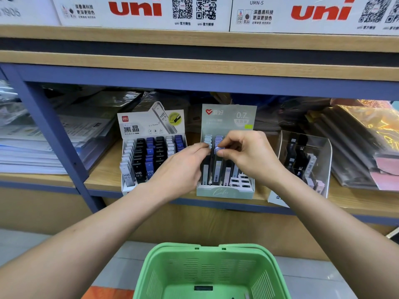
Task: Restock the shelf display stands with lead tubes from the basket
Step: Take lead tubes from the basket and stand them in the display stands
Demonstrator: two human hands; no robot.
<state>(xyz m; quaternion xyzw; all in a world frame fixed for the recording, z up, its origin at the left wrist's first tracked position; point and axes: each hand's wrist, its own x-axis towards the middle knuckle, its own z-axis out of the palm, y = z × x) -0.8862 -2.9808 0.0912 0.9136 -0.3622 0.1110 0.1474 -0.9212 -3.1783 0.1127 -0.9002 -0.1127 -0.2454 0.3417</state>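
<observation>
Both of my hands were at the mint-green display stand (225,192), which stood at the middle of the wooden shelf (103,169). My right hand (248,156) pinched a lead tube with a pale lilac cap (219,150) between thumb and fingertips, at the top of one of the stand's middle rows. My left hand (183,167) reached in from the left with its fingers extended and relaxed, the fingertips touching the light-blue caps (208,140) of the leftmost row; it gripped nothing that I could see.

The stand's backing card (228,117) carried the mark 0.7. Rows of upright tubes filled the stand, and a few white ones lay flat at its near right corner (240,181).

Just left of it stood a white display stand (151,152) marked HB 0.5, loaded with rows of grey, black and blue tubes. To the right, a clear acrylic stand (304,160) held a smaller number of tubes.

The green plastic basket (212,275) sat nearest to me, below the shelf edge. I could not tell whether any tubes were inside it, since only part of its floor showed.

Stacks of wrapped paper goods (43,143) lay at the far left of the shelf, and folders in plastic sleeves (356,147) at the right. White cartons printed "uni" (142,11) stood on the shelf above.
</observation>
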